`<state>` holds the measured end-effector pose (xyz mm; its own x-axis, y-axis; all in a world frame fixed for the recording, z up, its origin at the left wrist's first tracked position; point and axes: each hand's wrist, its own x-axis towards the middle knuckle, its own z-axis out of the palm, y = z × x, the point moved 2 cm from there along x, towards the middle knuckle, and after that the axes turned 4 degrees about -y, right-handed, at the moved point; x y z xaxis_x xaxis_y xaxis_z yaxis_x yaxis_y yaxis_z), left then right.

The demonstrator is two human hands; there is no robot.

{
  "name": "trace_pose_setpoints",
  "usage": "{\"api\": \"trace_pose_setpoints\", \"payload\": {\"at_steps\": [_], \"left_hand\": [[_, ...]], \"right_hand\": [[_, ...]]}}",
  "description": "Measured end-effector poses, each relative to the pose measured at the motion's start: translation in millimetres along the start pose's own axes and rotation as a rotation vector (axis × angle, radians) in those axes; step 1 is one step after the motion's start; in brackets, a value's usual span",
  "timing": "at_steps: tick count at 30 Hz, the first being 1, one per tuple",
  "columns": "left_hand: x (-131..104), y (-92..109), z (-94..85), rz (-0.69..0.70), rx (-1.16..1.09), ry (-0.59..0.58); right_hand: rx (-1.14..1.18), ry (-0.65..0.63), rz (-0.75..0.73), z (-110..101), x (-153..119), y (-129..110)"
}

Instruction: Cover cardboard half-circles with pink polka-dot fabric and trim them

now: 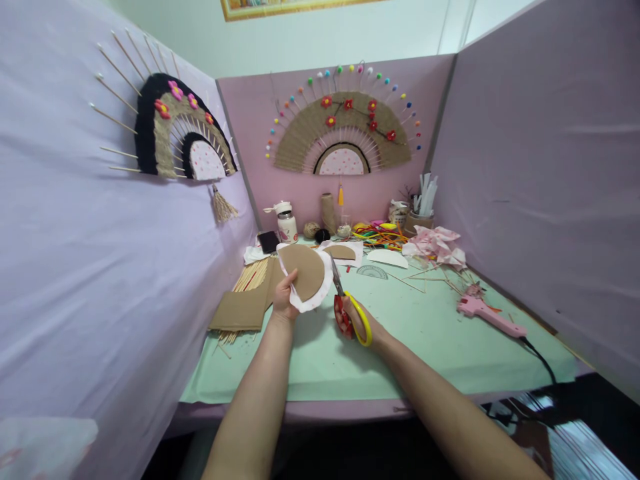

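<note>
My left hand (285, 297) grips a brown cardboard half-circle (303, 272) by its lower left edge. White fabric (309, 306) with a wavy cut edge sticks out around the cardboard's curve. In my right hand (354, 319) is a pair of scissors (367, 327) with one yellow and one red handle. The blades point up and away, right beside the fabric's right edge; whether they touch it I cannot tell. Behind them, a second cardboard half-circle (340, 252) lies on white fabric on the table.
A pink glue gun (490, 317) with a black cord lies at the right. Cardboard sheets (240, 310) and thin sticks are on the left. A protractor (373, 272), a white half-circle (387, 258) and crumpled pink fabric (435, 245) lie farther back. Decorated fans (345, 113) hang on the partitions.
</note>
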<state>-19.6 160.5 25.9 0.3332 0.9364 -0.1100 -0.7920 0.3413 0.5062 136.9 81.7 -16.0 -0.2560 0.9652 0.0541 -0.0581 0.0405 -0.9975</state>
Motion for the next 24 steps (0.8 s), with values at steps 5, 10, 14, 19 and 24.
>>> {"api": "trace_pose_setpoints", "payload": {"at_steps": [5,10,14,19,24], "left_hand": [[1.1,-0.6,-1.7,-0.021,-0.016,-0.006],[1.3,-0.8,-2.8,-0.019,-0.005,-0.024],[0.7,-0.9,-2.7,-0.028,-0.001,-0.019],[-0.3,-1.2,-1.3,-0.025,0.006,-0.013],[-2.2,-1.5,0.2,-0.025,-0.024,-0.002]], "right_hand": [[-0.031,0.011,-0.004,-1.1,-3.9,-5.6],[-0.043,0.033,0.017,-1.0,-4.3,-7.3],[-0.035,0.039,0.025,0.0,-3.3,-7.5],[-0.033,0.042,0.04,1.4,-4.1,-8.9],[-0.05,0.063,0.065,1.8,-4.6,-9.6]]}}
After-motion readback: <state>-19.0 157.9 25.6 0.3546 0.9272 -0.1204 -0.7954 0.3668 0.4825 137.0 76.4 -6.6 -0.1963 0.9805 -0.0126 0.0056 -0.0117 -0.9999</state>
